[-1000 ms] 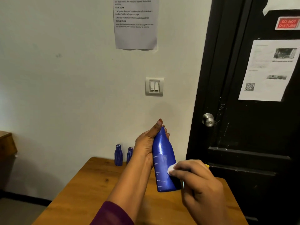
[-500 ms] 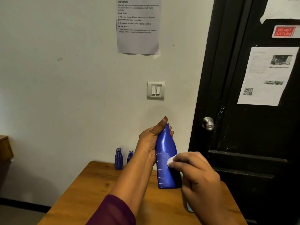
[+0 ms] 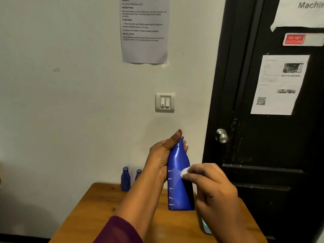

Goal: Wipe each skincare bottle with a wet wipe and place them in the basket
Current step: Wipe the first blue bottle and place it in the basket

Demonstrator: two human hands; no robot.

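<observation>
My left hand [image 3: 160, 158] grips a tall blue bottle [image 3: 178, 181] by its neck and upper body, holding it upright above the wooden table [image 3: 105, 213]. My right hand [image 3: 213, 192] pinches a small white wet wipe [image 3: 185, 171] and presses it against the middle of the bottle's front. Two small blue bottles [image 3: 125, 178] [image 3: 138, 173] stand at the table's far edge by the wall; my left wrist partly hides the right one. No basket is in view.
A white wall with a taped paper sheet [image 3: 144, 30] and a light switch [image 3: 165, 102] rises behind the table. A black door [image 3: 273, 137] with a metal knob [image 3: 221, 135] stands on the right. A pale teal object [image 3: 206, 228] peeks out under my right hand.
The view has tilted down a little and the bottle sits lower in frame. My right hand has slid the wipe slightly up the bottle's front. My left hand keeps the same grip.
</observation>
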